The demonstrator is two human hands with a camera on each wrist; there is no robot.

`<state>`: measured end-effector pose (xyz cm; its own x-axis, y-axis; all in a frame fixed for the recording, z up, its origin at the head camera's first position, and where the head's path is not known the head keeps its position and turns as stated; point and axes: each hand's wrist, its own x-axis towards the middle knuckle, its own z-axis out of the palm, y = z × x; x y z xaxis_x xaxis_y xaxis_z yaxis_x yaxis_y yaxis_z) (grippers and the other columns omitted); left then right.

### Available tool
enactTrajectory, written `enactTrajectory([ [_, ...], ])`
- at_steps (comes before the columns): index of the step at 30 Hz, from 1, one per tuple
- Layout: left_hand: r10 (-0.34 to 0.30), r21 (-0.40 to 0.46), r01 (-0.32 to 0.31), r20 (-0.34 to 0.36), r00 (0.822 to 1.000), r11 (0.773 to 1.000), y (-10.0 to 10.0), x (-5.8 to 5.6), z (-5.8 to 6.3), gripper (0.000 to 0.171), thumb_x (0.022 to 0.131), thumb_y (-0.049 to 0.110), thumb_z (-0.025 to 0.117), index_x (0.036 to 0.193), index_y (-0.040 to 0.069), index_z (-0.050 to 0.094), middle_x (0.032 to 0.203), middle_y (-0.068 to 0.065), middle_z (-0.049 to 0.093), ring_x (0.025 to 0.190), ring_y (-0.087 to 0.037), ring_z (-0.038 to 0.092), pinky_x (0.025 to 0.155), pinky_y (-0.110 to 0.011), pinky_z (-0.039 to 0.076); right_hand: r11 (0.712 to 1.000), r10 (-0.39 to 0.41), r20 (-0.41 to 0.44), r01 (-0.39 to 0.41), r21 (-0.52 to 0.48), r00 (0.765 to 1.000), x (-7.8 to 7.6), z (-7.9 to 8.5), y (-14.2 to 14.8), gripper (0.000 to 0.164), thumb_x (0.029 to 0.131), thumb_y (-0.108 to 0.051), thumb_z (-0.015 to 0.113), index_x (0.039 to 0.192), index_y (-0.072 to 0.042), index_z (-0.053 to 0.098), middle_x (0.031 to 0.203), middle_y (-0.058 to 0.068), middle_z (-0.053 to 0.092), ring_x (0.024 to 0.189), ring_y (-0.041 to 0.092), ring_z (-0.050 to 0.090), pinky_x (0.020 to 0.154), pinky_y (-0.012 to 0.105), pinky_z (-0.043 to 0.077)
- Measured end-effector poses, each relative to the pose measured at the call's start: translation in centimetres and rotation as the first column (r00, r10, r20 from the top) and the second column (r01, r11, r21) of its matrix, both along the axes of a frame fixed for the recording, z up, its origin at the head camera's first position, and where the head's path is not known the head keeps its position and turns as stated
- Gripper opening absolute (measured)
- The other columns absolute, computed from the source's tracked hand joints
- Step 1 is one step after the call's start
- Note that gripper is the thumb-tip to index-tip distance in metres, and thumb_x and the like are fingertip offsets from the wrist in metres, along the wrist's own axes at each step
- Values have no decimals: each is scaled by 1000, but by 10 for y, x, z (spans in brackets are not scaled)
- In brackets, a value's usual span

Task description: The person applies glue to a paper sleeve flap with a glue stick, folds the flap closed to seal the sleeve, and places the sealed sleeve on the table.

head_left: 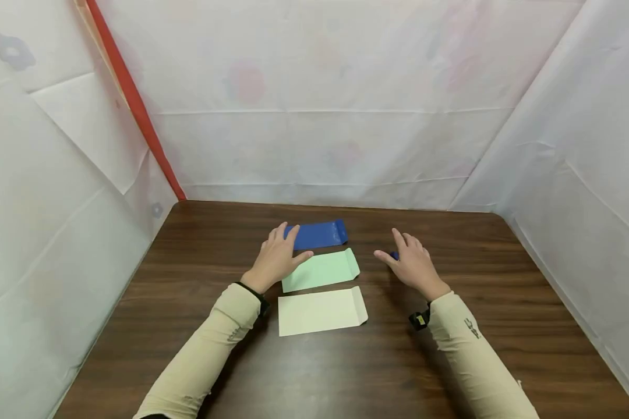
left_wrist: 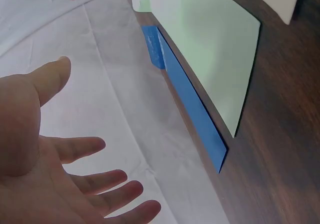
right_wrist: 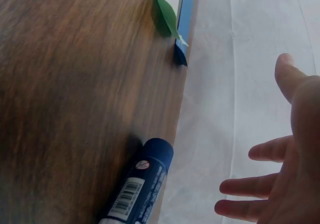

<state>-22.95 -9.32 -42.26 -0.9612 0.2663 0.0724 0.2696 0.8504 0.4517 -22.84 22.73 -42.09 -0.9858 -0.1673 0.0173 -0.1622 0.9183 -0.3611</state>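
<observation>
Three envelopes lie in a column on the table, flaps to the right: a blue envelope (head_left: 317, 235) farthest back, a pale green envelope (head_left: 322, 270) in the middle, a cream envelope (head_left: 317, 312) nearest. Above the left ends of the blue and green ones hovers my left hand (head_left: 275, 262), fingers spread and holding nothing. My right hand (head_left: 413, 265) is raised to their right, its fingers apart and empty. A dark blue glue stick (right_wrist: 137, 184) with a barcode lies on the table by the right hand, which mostly covers it in the head view.
The dark wooden table (head_left: 503, 326) has white patterned sheeting (head_left: 314, 87) behind it and at both sides. A red strip (head_left: 136, 105) runs down the back left corner. Each wrist wears a black strap.
</observation>
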Motion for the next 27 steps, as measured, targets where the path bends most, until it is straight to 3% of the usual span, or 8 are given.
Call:
enactTrajectory([
  [9, -39, -21, 40, 22, 999, 999, 14, 3, 4, 74, 96, 45, 58, 153, 7, 30, 158, -25, 22, 145, -46, 24, 111, -64, 30, 1000, -21, 41, 21, 16, 999, 4, -2, 16, 89, 96, -64, 41, 155, -2, 17, 152, 34, 26, 139, 54, 25, 108, 70, 25],
  [17, -86, -36, 86, 0, 996, 996, 17, 11, 4, 74, 95, 45, 60, 152, 7, 32, 158, -24, 24, 145, -45, 24, 110, -65, 31, 1000, -27, 63, 26, 11, 998, 8, -6, 20, 89, 96, -65, 39, 154, 0, 19, 149, 36, 30, 134, 57, 31, 105, 71, 30],
  [27, -133, -40, 134, 27, 991, 990, 20, 23, -1, 74, 93, 45, 63, 151, 8, 35, 157, -24, 26, 145, -44, 25, 110, -64, 31, 999, -37, 126, 33, 27, 991, 11, -12, 22, 84, 98, -56, 46, 153, 3, 21, 148, 37, 32, 133, 55, 34, 105, 67, 34],
])
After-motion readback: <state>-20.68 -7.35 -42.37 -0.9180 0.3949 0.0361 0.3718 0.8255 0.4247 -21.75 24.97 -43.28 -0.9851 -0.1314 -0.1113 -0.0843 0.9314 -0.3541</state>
